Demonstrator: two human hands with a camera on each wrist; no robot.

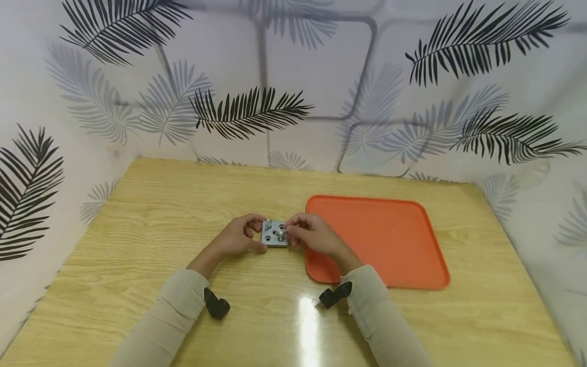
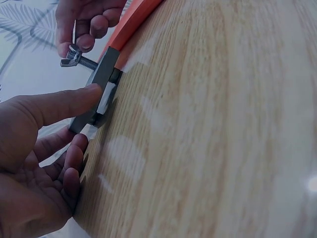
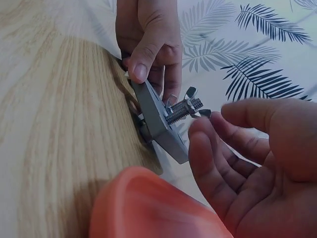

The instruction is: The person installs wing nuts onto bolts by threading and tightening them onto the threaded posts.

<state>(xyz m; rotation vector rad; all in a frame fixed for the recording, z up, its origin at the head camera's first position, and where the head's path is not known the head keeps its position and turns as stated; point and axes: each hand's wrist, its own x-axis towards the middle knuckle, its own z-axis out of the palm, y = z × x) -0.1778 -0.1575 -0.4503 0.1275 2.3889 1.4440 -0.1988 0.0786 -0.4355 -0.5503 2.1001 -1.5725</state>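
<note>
A small grey metal plate (image 1: 276, 243) with several holes stands just over the table on bolt heads (image 2: 115, 75) that show under it. My left hand (image 1: 239, 235) grips its left edge, thumb at the near side and fingers at the far side. Two bolts rise from the plate. The nearer threaded bolt (image 3: 176, 117) carries a wing nut (image 3: 191, 103) close to its top end. At this nut, my right hand (image 1: 316, 235) pinches a wing between thumb and fingertips. The other bolt (image 1: 268, 224) stands at the plate's far left corner.
An orange tray (image 1: 376, 239) lies right of the plate, under my right wrist, its raised rim close to the plate. The wooden table (image 1: 183, 193) ends at a leaf-patterned backdrop (image 1: 316, 71) behind and at the sides.
</note>
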